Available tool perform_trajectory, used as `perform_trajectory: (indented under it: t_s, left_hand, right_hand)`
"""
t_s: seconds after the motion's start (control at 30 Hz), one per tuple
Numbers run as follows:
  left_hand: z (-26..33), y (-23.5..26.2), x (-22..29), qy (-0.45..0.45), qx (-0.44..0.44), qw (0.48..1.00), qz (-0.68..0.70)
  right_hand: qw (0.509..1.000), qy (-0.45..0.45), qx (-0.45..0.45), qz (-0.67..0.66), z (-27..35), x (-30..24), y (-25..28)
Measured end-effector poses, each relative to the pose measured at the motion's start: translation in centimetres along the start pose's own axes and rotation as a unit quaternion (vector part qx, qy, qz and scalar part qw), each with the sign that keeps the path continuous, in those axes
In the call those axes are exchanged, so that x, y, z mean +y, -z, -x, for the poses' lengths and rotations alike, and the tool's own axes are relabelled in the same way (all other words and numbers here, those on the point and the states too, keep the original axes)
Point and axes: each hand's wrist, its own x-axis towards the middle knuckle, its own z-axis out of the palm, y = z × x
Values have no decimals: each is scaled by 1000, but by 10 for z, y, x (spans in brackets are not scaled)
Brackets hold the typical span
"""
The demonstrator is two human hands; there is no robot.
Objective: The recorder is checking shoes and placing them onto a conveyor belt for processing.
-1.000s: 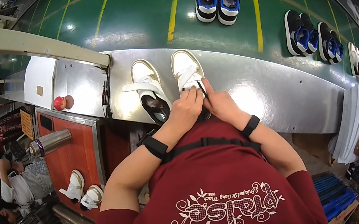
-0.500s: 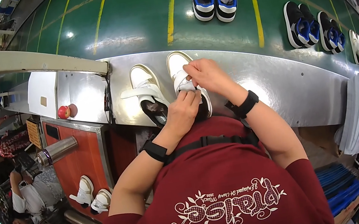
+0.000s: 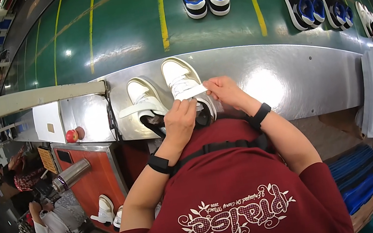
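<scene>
White shoe (image 3: 178, 70) | your right hand (image 3: 225, 91) pinches its strap (image 3: 192, 92) end; your left hand (image 3: 180, 121) curls at the opening, hold unclear | sideways pull might skew the strap | shoe's on the steel ledge (image 3: 313, 84); twisting could bump the neighbouring shoe (image 3: 140, 88)

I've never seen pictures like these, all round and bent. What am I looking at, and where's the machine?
No machine is doing the handling: these are a person's bare hands. The view comes from a wide fisheye camera on their head, looking down, so straight edges curve. On the metal ledge sit two white sneakers. The right hand pinches the end of one's white strap; the left hand is at that shoe's opening. Beyond, black-and-blue shoes stand on a green surface with yellow lines.
</scene>
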Motion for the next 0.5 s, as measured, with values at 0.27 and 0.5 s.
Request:
perform_trajectory:
  t_s: [0.27,0.5]
  left_hand:
    - [-5,2,-1,7,-5,1000,22]
    - [-7,2,-2,6,-13,1000,21]
  right_hand:
    - [999,28,-22,12,-2,12,-3]
    - [984,63,6,165,2,4,0]
